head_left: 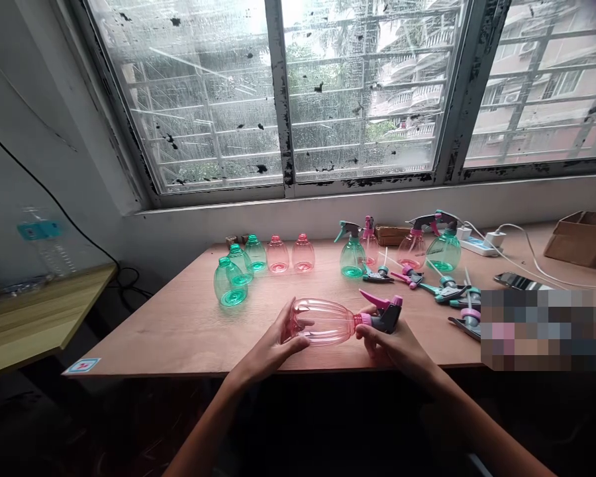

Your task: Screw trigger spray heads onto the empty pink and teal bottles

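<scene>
Below the window (357, 99), over the surface (144, 344), the left hand (277, 346) curls part-open fingers (296, 344) round the pink bottle (325, 322), probably for steadiness; the right hand (392, 341) closes round the spray head (391, 314), likely controlling the neck.

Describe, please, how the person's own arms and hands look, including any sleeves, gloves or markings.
The left hand and right hand are both bare, with no gloves. The left forearm and right forearm show no sleeves up to the picture's edge. No watch, bracelet, cable or marking is visible; some fingers are partly hidden, so rings cannot be ruled out.
</scene>
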A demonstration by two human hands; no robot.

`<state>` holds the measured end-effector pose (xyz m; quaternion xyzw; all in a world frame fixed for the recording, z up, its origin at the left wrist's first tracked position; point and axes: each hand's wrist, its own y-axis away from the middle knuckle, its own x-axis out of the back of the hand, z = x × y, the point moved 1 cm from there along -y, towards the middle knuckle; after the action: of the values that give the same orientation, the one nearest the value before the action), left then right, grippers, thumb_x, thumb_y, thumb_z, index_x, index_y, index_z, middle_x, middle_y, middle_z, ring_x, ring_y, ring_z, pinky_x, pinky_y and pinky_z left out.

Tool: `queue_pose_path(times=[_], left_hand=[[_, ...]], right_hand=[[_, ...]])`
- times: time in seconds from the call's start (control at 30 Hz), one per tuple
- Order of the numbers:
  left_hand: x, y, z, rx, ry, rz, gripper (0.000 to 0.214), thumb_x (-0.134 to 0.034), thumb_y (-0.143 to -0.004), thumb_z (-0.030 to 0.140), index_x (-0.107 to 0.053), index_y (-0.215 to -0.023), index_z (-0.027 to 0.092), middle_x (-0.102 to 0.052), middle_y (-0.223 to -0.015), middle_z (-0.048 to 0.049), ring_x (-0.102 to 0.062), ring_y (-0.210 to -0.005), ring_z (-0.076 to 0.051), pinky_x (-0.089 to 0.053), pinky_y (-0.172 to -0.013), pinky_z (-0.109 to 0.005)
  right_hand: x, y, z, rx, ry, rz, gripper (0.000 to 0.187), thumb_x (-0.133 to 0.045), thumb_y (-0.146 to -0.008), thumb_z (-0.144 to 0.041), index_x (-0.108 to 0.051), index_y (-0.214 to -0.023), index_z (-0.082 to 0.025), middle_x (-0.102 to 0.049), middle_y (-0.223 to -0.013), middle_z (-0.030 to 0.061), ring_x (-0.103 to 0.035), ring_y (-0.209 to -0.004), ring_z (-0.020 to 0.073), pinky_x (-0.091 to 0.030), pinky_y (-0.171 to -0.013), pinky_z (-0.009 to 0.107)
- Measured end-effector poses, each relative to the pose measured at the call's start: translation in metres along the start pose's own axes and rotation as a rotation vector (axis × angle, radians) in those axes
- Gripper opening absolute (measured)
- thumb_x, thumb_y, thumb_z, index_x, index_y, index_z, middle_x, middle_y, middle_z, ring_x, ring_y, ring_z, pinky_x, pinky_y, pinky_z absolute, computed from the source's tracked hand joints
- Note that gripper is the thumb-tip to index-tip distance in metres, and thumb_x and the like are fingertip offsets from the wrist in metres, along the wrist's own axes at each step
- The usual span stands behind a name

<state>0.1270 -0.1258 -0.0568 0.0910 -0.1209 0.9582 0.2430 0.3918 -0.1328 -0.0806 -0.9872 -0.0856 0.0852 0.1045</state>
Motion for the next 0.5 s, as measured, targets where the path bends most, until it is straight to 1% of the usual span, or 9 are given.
queue_pose_path(times=[0.07, 0.1, 0.17, 0.23, 0.33, 0.4, 0.5], left_hand=[[-0.0004, 0.0002, -0.0003, -0.011, -0.01, 0.001, 0.094, -0.076, -0.084, 0.034, -0.019, -0.158, 0.033, -0.046, -0.151, -0.0144, -0.047, -0.139, -0.031, -0.035, -0.117, -0.052], [-0.001, 0.0006, -0.0005, -0.011, -0.012, 0.003, 0.098, -0.078, -0.082, 0.032, -0.017, -0.158, 0.035, -0.045, -0.152, -0.0137, -0.048, -0.138, -0.031, -0.038, -0.116, -0.053], [-0.0022, 0.0016, -0.0013, -0.005, -0.016, 0.01, 0.105, -0.079, -0.081, 0.03, -0.01, -0.159, 0.038, -0.052, -0.144, -0.0137, -0.054, -0.133, -0.03, -0.041, -0.112, -0.054], [-0.0031, 0.0023, -0.0015, -0.009, -0.025, 0.006, 0.108, -0.079, -0.081, 0.029, -0.005, -0.159, 0.036, -0.058, -0.134, -0.0134, -0.058, -0.129, -0.029, -0.042, -0.112, -0.054], [-0.0033, 0.0019, 0.0005, -0.005, 0.005, 0.003, 0.111, -0.08, -0.079, 0.03, -0.005, -0.16, 0.034, -0.058, -0.136, -0.0138, -0.057, -0.129, -0.03, -0.042, -0.112, -0.052], [-0.0027, 0.001, 0.0035, 0.011, 0.017, 0.013, 0.103, -0.078, -0.081, 0.035, -0.011, -0.16, 0.031, -0.058, -0.137, -0.0145, -0.056, -0.13, -0.031, -0.043, -0.111, -0.051], [-0.0019, -0.0002, 0.0082, -0.003, 0.016, -0.031, 0.083, -0.071, -0.086, 0.044, -0.03, -0.156, 0.026, -0.058, -0.139, -0.015, -0.055, -0.13, -0.032, -0.042, -0.112, -0.051]], right_hand=[[0.0008, 0.0001, -0.0007, -0.001, 0.004, 0.0, 0.043, -0.085, -0.073, -0.05, -0.061, -0.089, -0.019, -0.069, -0.071, 0.0022, -0.055, -0.045, 0.0135, -0.044, -0.041, 0.026], [0.0013, -0.0001, -0.0004, -0.002, 0.002, 0.002, 0.042, -0.085, -0.073, -0.05, -0.06, -0.089, -0.019, -0.069, -0.071, 0.0023, -0.055, -0.045, 0.0134, -0.044, -0.041, 0.026], [0.0022, -0.0007, 0.0008, -0.001, -0.008, 0.004, 0.042, -0.084, -0.074, -0.05, -0.06, -0.088, -0.019, -0.069, -0.071, 0.002, -0.055, -0.045, 0.0134, -0.042, -0.041, 0.026], [0.0029, -0.0011, 0.0021, -0.004, -0.018, 0.0, 0.041, -0.084, -0.074, -0.049, -0.059, -0.089, -0.02, -0.069, -0.071, 0.0014, -0.055, -0.046, 0.0134, -0.042, -0.042, 0.026], [0.0034, -0.0009, 0.003, 0.0, -0.022, -0.012, 0.04, -0.084, -0.076, -0.047, -0.059, -0.092, -0.02, -0.069, -0.072, 0.0012, -0.055, -0.047, 0.0135, -0.042, -0.043, 0.027], [0.0035, -0.0006, 0.0032, 0.003, -0.019, -0.022, 0.039, -0.083, -0.077, -0.045, -0.059, -0.094, -0.02, -0.069, -0.072, 0.0013, -0.055, -0.048, 0.0135, -0.041, -0.044, 0.027], [0.0038, -0.0007, 0.0045, 0.002, -0.007, -0.03, 0.037, -0.082, -0.079, -0.044, -0.059, -0.095, -0.02, -0.068, -0.072, 0.0009, -0.055, -0.048, 0.0134, -0.042, -0.045, 0.027]])
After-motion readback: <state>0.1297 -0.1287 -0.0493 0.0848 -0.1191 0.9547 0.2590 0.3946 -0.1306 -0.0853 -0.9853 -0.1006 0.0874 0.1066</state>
